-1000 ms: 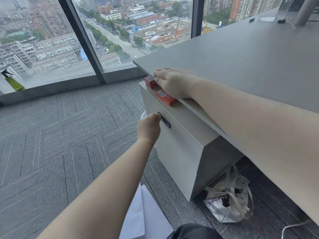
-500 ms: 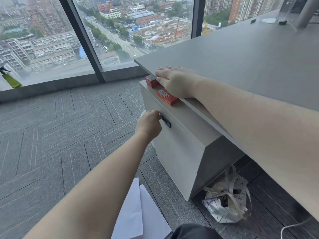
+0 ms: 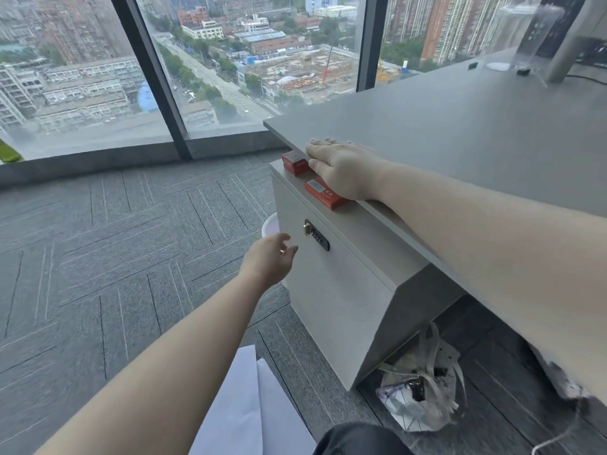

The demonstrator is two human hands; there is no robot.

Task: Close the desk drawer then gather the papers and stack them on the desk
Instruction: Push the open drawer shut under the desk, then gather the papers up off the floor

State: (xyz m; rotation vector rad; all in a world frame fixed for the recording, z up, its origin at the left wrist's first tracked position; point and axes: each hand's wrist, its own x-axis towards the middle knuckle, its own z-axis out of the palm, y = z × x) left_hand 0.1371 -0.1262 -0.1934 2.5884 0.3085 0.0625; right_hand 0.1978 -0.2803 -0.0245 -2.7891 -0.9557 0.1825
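Grey carpet tiles (image 3: 98,257) cover the floor below a wall of tall windows (image 3: 230,60) looking onto a city. Grey tabletop (image 3: 460,133): bare across its near corner, a few small dark items far back at right. Beneath its edge, a white drawer unit (image 3: 335,290); the drawer front (image 3: 315,284) sits flush with the cabinet, closed, bearing a black combination lock (image 3: 317,235) with a brass knob. Two red boxes (image 3: 325,193) lie on the cabinet top, tucked under the tabletop's edge. Left hand (image 3: 271,259): fingers loosely spread and slightly curled, empty, just beside the drawer front below the lock, apparently not touching it. Right hand (image 3: 345,167): flat, palm down, fingers together, resting on the tabletop's corner edge, forearm lying along the edge. Papers (image 3: 249,408): white sheets on the carpet at bottom centre, overlapping. White patterned bag (image 3: 423,389) with straps on the floor under the cabinet's right side. Pale round bin (image 3: 271,226) partly hidden behind the cabinet.
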